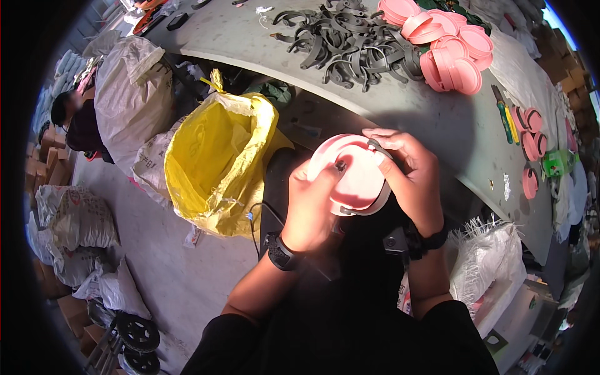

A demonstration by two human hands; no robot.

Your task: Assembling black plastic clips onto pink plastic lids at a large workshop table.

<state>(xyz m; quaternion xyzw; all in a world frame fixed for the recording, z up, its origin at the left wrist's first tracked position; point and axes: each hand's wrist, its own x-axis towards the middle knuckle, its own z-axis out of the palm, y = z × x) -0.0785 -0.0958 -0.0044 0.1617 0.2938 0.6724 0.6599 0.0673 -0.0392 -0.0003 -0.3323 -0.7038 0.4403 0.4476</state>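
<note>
A pink round plastic lid with a raised rim is held up in front of my body, between both hands. My left hand grips its left side, the thumb laid over its face near a small dark spot. My right hand closes on the upper right edge, thumb and fingers around a dark grey curved strap that lies against the rim. How far the strap is joined to the lid I cannot tell. Beyond my hands, a heap of similar grey curved straps lies on the table beside a pile of pink lids.
The grey table runs from far left to right. Pliers, several pink-and-dark rings and a green bottle lie at its right. An open yellow sack stands left of my hands. A person is at far left.
</note>
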